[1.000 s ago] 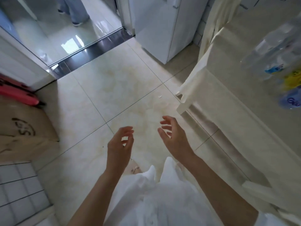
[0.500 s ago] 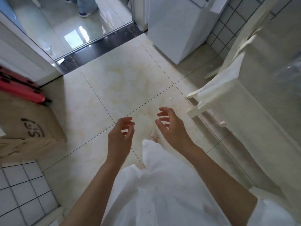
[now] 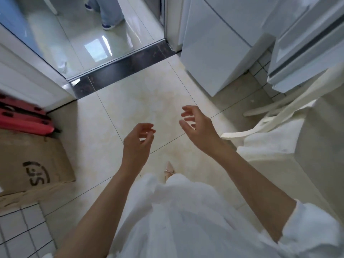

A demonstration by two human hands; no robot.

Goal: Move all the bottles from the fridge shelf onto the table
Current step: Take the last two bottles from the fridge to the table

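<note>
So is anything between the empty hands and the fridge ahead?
Nothing visible: bare floor tiles lie between both hands, left and right, and the white fridge. No bottles are in view.

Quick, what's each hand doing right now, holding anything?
Left hand: open, fingers loosely curled, holding nothing.
Right hand: open, fingers relaxed, holding nothing.
</note>
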